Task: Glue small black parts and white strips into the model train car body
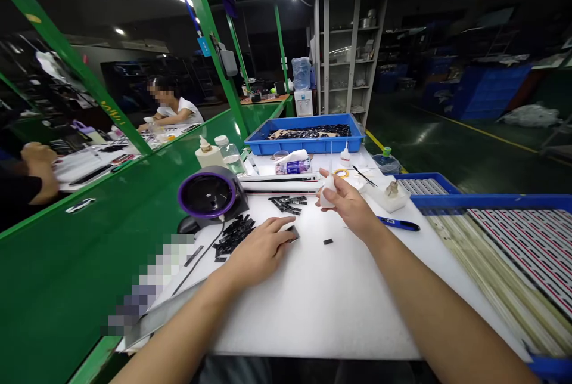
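Observation:
My left hand point(263, 251) lies low over the white table, its fingertips on a small dark piece point(292, 233). In my right hand point(348, 208) a small white bottle point(328, 190) stands upright, its thin nozzle pointing up. A single small black piece point(328, 241) rests on the table between the hands. Left of my left hand is a heap of black pieces point(235, 235), and a smaller group of black strips point(288, 203) lies beyond it.
A purple-rimmed round device point(207, 195) stands at the left by a green partition point(89, 259). A blue tray point(308, 144) sits at the back. At the right are a blue marker point(399, 223), a small white dish point(388, 198) and trays of strips point(527, 241). Two other people work beyond the partition.

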Available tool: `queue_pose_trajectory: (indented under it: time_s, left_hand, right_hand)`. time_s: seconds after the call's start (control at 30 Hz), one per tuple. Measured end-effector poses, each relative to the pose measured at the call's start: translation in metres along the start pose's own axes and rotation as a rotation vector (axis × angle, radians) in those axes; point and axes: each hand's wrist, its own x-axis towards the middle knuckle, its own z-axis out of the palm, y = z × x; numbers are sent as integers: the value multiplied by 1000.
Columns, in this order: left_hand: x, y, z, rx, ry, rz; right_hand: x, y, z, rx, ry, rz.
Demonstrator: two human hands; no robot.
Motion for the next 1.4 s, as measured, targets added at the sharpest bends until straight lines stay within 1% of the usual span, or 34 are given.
queue_pose_trajectory:
  time_s: [0.03, 0.1, 0.2, 0.27, 0.37, 0.53, 0.6, 0.63, 0.7, 0.77, 0.87, 1.0, 1.13, 1.4]
  left_hand:
    - [1, -1, 0, -3, -6, -5]
    - [2, -4, 1, -8, -26, -11]
    - [3, -5, 0, -21, -54, -12]
    - [3, -4, -2, -31, -65, -11]
    - [2, -1, -4, -38, -79, -7]
    - [-1, 1, -1, -20, -58, 2]
    - [-3, 4, 3, 10, -35, -7]
    - [-4, 6, 5, 33, -17, -15]
    - [-7, 11, 11, 85, 30, -27]
    - [-9, 15, 16, 126, 70, -29]
    - [-11, 18, 19, 143, 82, -25]
    - [-9, 16, 16, 115, 45, -25]
    - [-7, 12, 14, 70, 26, -29]
    - [-7, 10, 14, 27, 16, -44]
  right_hand:
    - [-2, -5, -1, 126, -11, 13]
    - [-6, -12, -1, 285, -34, 55]
    - [-9, -14, 0, 435, -79, 106]
    - [-10, -12, 0, 518, -97, 105]
    - [-10, -10, -2, 574, -55, 98]
    - [-8, -9, 2, 577, 58, 141]
    - [-7, -7, 8, 516, 152, 153]
    - [-7, -6, 12, 449, 214, 145]
    - [-10, -3, 19, 248, 327, 77]
    - [-16, 0, 25, 3, 365, -28]
    - [-25, 2, 31, -287, 317, -162]
    - [-29, 5, 36, -469, 223, -309]
    - [-28, 9, 41, -540, 189, -373]
    - [-27, 15, 43, -561, 168, -392]
